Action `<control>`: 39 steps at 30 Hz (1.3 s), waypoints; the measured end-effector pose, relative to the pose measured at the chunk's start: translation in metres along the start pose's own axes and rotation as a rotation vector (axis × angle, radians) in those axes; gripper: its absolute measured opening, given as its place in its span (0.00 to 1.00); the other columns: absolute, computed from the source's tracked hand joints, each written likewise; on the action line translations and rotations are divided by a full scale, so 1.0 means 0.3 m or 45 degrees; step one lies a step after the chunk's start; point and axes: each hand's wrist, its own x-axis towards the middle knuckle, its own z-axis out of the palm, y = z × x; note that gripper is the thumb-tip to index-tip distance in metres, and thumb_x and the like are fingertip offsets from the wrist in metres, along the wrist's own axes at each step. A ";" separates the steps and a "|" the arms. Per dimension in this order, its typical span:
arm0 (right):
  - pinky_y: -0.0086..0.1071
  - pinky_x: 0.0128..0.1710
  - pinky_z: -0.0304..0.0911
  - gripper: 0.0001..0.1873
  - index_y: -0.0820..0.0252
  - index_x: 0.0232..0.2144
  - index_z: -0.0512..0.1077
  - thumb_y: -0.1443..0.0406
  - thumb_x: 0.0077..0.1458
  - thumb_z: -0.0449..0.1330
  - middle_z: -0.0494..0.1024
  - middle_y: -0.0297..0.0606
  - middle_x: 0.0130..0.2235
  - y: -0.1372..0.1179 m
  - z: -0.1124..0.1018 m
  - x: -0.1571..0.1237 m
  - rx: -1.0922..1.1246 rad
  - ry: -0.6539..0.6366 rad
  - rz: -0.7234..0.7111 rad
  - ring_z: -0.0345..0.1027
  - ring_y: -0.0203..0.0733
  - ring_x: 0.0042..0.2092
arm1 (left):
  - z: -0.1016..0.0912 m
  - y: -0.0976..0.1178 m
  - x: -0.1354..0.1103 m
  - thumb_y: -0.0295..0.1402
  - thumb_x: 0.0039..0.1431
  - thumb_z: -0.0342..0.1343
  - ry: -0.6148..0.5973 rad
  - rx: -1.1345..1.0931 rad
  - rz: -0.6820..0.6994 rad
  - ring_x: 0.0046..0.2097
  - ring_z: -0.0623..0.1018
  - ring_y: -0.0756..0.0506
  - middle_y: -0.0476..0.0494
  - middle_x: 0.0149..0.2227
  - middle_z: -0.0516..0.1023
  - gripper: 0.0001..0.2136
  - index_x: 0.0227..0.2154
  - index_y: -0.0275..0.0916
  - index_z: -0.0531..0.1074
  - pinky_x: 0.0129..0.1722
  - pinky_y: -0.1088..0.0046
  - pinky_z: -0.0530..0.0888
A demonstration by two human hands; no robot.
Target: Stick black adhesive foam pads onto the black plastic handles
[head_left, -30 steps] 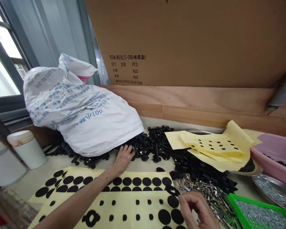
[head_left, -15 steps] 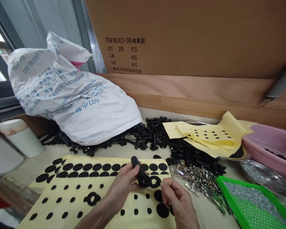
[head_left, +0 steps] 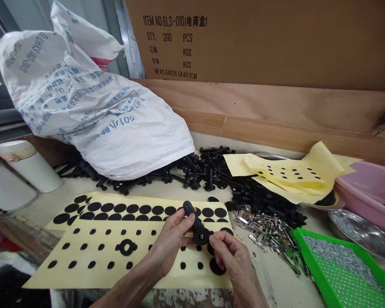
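Observation:
My left hand is shut on a black plastic lever-shaped part, gripping its long arm with the tip pointing up. The part's round head sits between my hands. My right hand pinches at that head, and its fingers hide the lower edge. Both hands hover over a yellow backing sheet printed with rows of black adhesive rubber dots.
A heap of black plastic bolts lies behind the sheet, against a white woven sack. On the right are metal clips, a green tray of small grey parts, a steel dish and a pink basin.
My left hand has come from the bolt heap to the front, now holding the black part. My right hand has joined it at the round head. The view has tilted and shifted.

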 end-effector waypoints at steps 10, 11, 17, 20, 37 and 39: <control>0.27 0.20 0.42 0.19 0.59 0.21 0.69 0.50 0.45 0.64 0.58 0.26 0.16 -0.001 0.018 -0.007 -0.022 0.114 -0.001 0.47 0.32 0.20 | -0.009 -0.005 0.001 0.41 0.58 0.56 0.014 0.046 -0.007 0.41 0.77 0.41 0.39 0.38 0.78 0.17 0.46 0.38 0.72 0.39 0.63 0.75; 0.27 0.20 0.41 0.19 0.59 0.21 0.69 0.49 0.44 0.64 0.58 0.26 0.16 -0.001 0.018 -0.006 -0.024 0.115 0.004 0.46 0.32 0.20 | -0.009 -0.004 0.001 0.42 0.58 0.56 0.018 0.051 -0.012 0.41 0.77 0.41 0.39 0.39 0.78 0.17 0.47 0.38 0.72 0.39 0.63 0.75; 0.27 0.20 0.42 0.19 0.58 0.21 0.69 0.49 0.43 0.64 0.58 0.26 0.17 0.002 0.013 0.000 -0.025 0.117 0.045 0.47 0.32 0.20 | -0.008 -0.007 0.004 0.41 0.58 0.57 0.022 0.036 -0.015 0.40 0.78 0.42 0.40 0.39 0.79 0.17 0.47 0.39 0.72 0.38 0.64 0.75; 0.26 0.20 0.42 0.19 0.59 0.21 0.69 0.49 0.44 0.64 0.59 0.26 0.17 0.005 0.007 0.003 -0.020 0.085 0.061 0.47 0.32 0.20 | -0.007 -0.009 0.005 0.41 0.58 0.56 0.015 0.034 -0.011 0.40 0.78 0.42 0.40 0.39 0.78 0.15 0.45 0.38 0.72 0.37 0.65 0.75; 0.26 0.20 0.43 0.19 0.59 0.21 0.69 0.50 0.46 0.63 0.59 0.26 0.16 -0.004 0.015 -0.001 -0.051 0.158 0.014 0.48 0.32 0.20 | 0.002 -0.016 0.006 0.40 0.59 0.57 0.054 0.013 -0.013 0.44 0.76 0.42 0.43 0.41 0.78 0.15 0.46 0.41 0.72 0.40 0.65 0.75; 0.26 0.19 0.44 0.20 0.59 0.21 0.69 0.49 0.45 0.63 0.59 0.26 0.16 0.003 0.008 0.005 -0.074 0.129 0.019 0.48 0.32 0.21 | 0.003 -0.015 0.004 0.40 0.59 0.56 0.051 0.022 -0.012 0.45 0.76 0.41 0.42 0.42 0.78 0.15 0.47 0.41 0.72 0.41 0.64 0.75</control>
